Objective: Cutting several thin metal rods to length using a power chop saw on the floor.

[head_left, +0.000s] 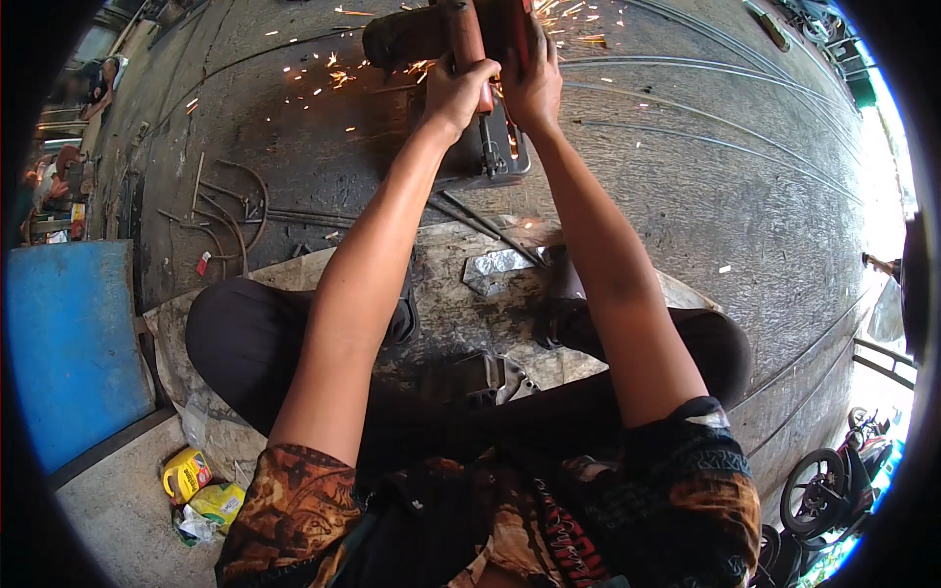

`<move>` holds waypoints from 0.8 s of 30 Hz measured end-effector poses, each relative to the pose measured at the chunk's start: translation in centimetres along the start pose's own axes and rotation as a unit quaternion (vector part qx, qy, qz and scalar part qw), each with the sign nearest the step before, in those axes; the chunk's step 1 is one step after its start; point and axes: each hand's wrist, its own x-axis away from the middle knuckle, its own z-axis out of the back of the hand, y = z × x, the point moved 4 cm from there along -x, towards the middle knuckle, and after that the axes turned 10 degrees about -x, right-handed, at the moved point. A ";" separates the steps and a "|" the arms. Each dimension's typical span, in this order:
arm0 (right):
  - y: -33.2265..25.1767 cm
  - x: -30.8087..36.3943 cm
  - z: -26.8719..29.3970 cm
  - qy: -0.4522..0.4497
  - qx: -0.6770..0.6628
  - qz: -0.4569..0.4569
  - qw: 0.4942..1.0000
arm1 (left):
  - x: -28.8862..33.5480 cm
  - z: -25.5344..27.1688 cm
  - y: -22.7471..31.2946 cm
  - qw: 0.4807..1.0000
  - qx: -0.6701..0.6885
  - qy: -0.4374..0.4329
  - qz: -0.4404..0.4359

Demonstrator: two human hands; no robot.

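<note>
At the top of the head view stands a red and black cut-off saw (464, 34), with orange sparks flying out on both sides of it. My left hand (457, 96) is closed around the saw's red handle. Beside it, my right hand (535, 90) grips the red part of the saw at its right, some of its fingers hidden. Below my hands is the saw's dark metal base (498, 178), near a pair of thin dark rods (487, 223). The saw's upper end runs out of the picture.
Long thin metal rods (706, 71) stretch over the floor at the right. Bent rods (238, 227) lie at the left, above a blue panel (74, 343). A yellow container (186, 474) is at the lower left, a motorcycle (821, 490) at the lower right. Someone's arm (101, 96) shows far left.
</note>
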 end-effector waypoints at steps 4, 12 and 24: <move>0.4 0.0 0.2 0.013 0.029 0.028 0.999 | 0.1 -0.2 0.1 1.000 -0.003 -0.012 0.011; -0.6 0.0 0.4 0.006 0.022 0.025 0.999 | -0.3 0.2 -0.5 0.999 -0.041 0.004 -0.008; -2.1 -0.5 0.6 -0.021 0.022 -0.009 1.000 | -0.2 0.2 -0.6 1.000 -0.022 -0.005 0.017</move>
